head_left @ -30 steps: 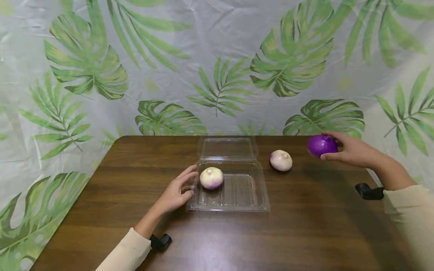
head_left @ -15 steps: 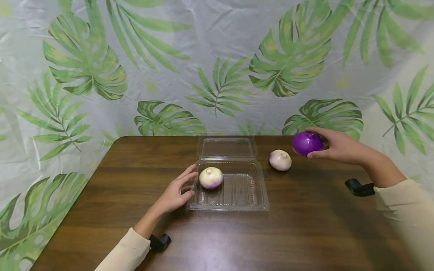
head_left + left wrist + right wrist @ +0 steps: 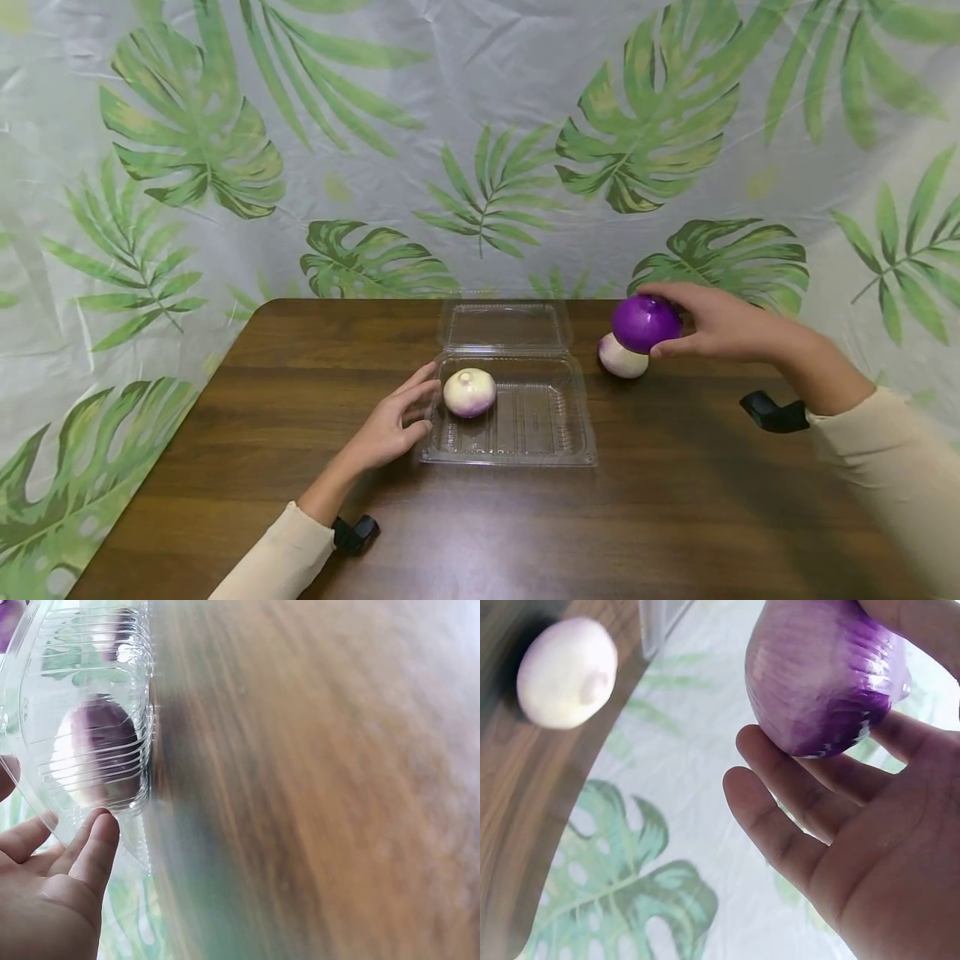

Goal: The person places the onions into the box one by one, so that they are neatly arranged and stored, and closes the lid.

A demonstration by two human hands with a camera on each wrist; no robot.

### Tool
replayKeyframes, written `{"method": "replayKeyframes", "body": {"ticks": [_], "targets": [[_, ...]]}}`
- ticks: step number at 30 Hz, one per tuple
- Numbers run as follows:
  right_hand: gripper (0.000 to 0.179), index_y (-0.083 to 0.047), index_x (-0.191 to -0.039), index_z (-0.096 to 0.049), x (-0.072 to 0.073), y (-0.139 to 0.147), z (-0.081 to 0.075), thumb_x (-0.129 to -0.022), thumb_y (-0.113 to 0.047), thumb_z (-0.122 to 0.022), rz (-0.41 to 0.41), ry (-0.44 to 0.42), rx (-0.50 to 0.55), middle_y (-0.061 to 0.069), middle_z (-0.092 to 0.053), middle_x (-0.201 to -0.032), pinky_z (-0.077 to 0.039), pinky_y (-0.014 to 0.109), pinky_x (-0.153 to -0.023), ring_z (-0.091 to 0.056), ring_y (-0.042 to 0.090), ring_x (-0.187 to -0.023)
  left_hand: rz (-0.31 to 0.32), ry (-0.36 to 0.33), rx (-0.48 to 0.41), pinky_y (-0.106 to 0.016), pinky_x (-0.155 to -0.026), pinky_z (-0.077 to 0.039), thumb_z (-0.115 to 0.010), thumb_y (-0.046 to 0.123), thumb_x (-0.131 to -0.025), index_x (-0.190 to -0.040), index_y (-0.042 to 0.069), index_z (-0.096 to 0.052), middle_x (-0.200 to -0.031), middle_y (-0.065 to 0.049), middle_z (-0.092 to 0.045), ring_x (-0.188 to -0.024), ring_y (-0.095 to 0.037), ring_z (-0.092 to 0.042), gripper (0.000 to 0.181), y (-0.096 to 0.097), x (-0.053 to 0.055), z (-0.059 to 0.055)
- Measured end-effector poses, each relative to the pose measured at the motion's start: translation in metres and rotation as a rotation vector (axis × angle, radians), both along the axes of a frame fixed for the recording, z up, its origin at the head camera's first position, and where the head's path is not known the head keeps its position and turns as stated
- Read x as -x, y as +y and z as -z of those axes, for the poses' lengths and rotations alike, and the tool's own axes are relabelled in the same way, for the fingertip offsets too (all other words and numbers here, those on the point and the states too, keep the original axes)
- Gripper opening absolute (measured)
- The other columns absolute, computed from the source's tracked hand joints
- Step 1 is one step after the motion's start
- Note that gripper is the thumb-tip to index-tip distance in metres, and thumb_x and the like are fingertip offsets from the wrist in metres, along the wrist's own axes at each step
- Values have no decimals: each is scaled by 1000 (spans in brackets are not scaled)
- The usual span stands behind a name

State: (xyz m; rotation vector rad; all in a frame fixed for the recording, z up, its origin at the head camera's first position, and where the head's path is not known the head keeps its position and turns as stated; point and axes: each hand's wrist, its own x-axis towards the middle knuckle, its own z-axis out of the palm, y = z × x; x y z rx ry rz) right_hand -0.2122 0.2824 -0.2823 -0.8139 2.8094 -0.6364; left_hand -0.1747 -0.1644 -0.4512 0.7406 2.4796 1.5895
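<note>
Head view: The open clear container (image 3: 510, 458) stands on the table (image 3: 450, 533), its lid (image 3: 506, 327) folded back. One pale bulb (image 3: 469, 393) sits inside, at the left of the base. The right hand (image 3: 727, 325) holds the purple onion (image 3: 647, 325) above the table, to the right of the container. A second pale bulb (image 3: 624, 364) rests on the table, partly covered by the onion in this view. The left hand (image 3: 386, 427) lies at the container's left wall. Judged status: partly complete; one item is inside, two are outside, and the lid is not closed.

Left wrist view: The left fingers are relaxed and apart at the container edge, gripping nothing; firm contact cannot be confirmed. The contained bulb shows through the ribbed wall.

Right wrist view: Thumb and fingers pinch the onion; one finger stands clear of it. The second bulb lies well apart from it, untouched.
</note>
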Motion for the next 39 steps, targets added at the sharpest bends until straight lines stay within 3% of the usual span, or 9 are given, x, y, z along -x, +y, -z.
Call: {"method": "replayKeyframes", "body": {"ticks": [6, 12, 18, 28, 39], "targets": [[77, -2, -148, -41, -5, -13, -5, -85, -27, -78, -50, 38, -13, 24, -48, -144, -55, 51, -92, -54, 40, -125, 8, -4, -2, -50, -105, -49, -55, -9, -83, -146, -9, -40, -166, -14, -20, -135, -41, -49, 64, 0, 0, 0], [77, -4, -149, -39, -11, -27, -12, -86, -24, -77, -75, 16, 5, 21, -47, -145, -56, 47, -92, -54, 39, -126, 12, 1, -23, -52, -105, -49, -54, -9, -82, -145, -10, -42, -166, -16, -21, -135, -42, -49, 64, -1, 1, 0], [78, -8, -149, -41, -18, -38, -15, -85, -32, -78, -82, -3, 23, 18, -48, -145, -56, 46, -91, -55, 37, -126, 10, -8, -16, -52, -104, -49, -54, -8, -83, -145, -9, -42, -166, -15, -21, -135, -42, -48, 63, -1, 1, -1], [78, -8, -149, -40, -13, -50, -14, -86, -35, -76, -126, 11, 25, 16, -50, -143, -56, 42, -88, -59, 31, -119, 4, -13, -26, -50, -105, -50, -53, -10, -83, -145, -10, -41, -166, -15, -20, -136, -42, -47, 63, 0, 2, 2], [76, -9, -149, -42, -11, -72, -6, -86, -32, -77, -159, 8, -1, 16, -49, -147, -51, 54, -98, -52, 36, -130, 19, -17, -48, -50, -104, -50, -54, -9, -84, -145, -10, -42, -166, -17, -19, -137, -44, -46, 62, -2, 1, 2]]}}
